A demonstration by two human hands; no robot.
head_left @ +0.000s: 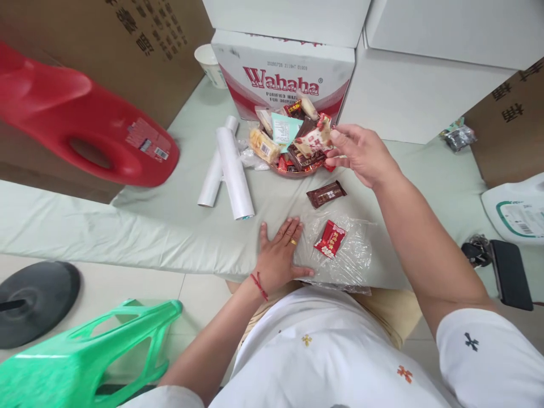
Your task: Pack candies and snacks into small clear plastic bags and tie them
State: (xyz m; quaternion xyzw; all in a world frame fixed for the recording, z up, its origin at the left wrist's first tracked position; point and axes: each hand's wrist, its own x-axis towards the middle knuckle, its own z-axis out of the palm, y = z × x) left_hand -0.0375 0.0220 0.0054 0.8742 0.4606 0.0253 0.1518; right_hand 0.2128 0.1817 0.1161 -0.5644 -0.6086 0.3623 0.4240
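My left hand [278, 249] lies flat on the cloth-covered table, fingers stretched out and holding nothing. Beside it a small red snack packet [330, 238] rests on a clear plastic bag [357, 255]. A brown wrapped bar [326, 194] lies just beyond. My right hand [361, 153] is closed on the right edge of a cream-and-red snack packet [313, 141], held over a heaped bowl [297, 173] of wrapped snacks. Among these are a yellowish pastry packet [263, 145] and a pale green packet [285, 131]. Most of the bowl is hidden under its contents.
Two white rolls [235, 173] lie left of the bowl. Behind it stand a Wahaba-labelled carton [284, 73] and a paper cup [211, 65]. A red jug [85, 124] is left; a phone [511, 275], keys [476, 249] and white jug [518, 209] are right. A green stool [97, 351] stands below.
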